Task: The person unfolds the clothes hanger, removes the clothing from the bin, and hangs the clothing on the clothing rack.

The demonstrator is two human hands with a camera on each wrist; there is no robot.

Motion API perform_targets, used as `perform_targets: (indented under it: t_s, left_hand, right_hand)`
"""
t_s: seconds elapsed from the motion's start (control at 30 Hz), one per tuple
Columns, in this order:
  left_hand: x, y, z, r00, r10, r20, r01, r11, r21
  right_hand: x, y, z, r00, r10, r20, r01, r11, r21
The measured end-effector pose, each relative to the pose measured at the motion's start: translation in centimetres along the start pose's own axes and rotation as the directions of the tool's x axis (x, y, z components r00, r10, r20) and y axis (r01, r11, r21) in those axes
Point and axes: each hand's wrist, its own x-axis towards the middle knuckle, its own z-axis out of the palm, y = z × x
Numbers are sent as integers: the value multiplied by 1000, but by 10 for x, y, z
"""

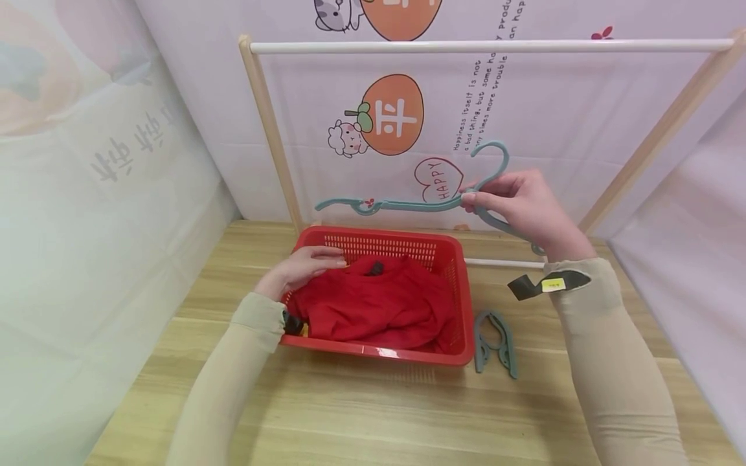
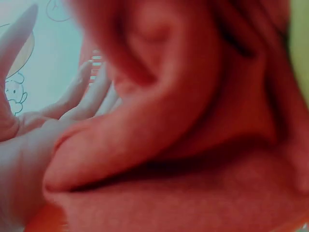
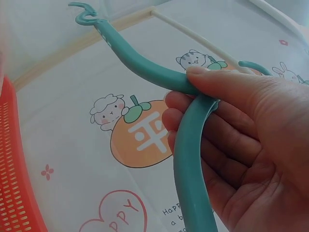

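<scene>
My right hand (image 1: 524, 204) pinches a teal folding clothes hanger (image 1: 419, 206) at its middle, below the hook, and holds it up behind the basket. In the right wrist view, the thumb presses the hanger (image 3: 137, 67) against the curled fingers; its two arms spread to either side. A red cloth garment (image 1: 379, 301) lies bunched in the red plastic basket (image 1: 379, 352). Over the basket's left side is my left hand (image 1: 303, 266), resting at the garment's edge. The left wrist view has its fingers extended and thumb apart, partly hidden by red cloth (image 2: 183, 116).
A second teal hanger (image 1: 506, 343), folded, lies on the wooden table (image 1: 350, 414) right of the basket. Behind stands a wood-framed rack with a white top rail (image 1: 489, 46) and a low white bar (image 1: 504, 263). A printed white cloth (image 1: 350, 178) hangs at the back.
</scene>
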Motion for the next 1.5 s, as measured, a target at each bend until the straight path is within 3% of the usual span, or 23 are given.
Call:
perform_targets:
  t_s: [0.2, 0.37, 0.57, 0.7, 0.87, 1.0, 1.1, 1.17, 1.3, 1.5]
  left_hand:
    - [1, -3, 3, 998, -52, 22, 51, 997, 49]
    - [0, -4, 5, 1000, -25, 11, 22, 978, 209]
    - [-1, -2, 9, 998, -1, -63, 21, 949, 316]
    - [0, -1, 10, 989, 71, -128, -23, 940, 340]
    - [-3, 7, 7, 956, 209, -206, -140, 942, 304]
    - [-13, 24, 5, 925, 293, -241, -242, 945, 222]
    - [-21, 33, 2, 913, 325, -248, -289, 942, 172]
    - [-23, 33, -2, 912, 332, -240, -305, 942, 144]
    - [-30, 39, -6, 922, 317, -224, -280, 943, 182]
    - [-35, 39, -10, 939, 241, -244, -140, 918, 370]
  right_hand:
    - [-2, 1, 1, 1000, 1, -1, -1, 1000, 10]
    - [-4, 3, 1, 1000, -3, 1, 3, 1000, -1]
    - [-6, 7, 0, 1000, 13, 10, -13, 1000, -12]
    - [-7, 11, 0, 1000, 12, 5, -12, 1000, -2]
    - [-6, 15, -1, 1000, 0, -3, 0, 1000, 9]
    - [-6, 17, -2, 1000, -1, -7, 1, 1000, 7]
    - [-7, 18, -4, 1000, 0, -1, 0, 1000, -1]
    - [-8, 19, -5, 1000, 5, 3, -5, 1000, -15]
    - [-10, 21, -8, 1000, 29, 6, -29, 999, -39]
    - [-12, 24, -8, 999, 49, 6, -48, 998, -46]
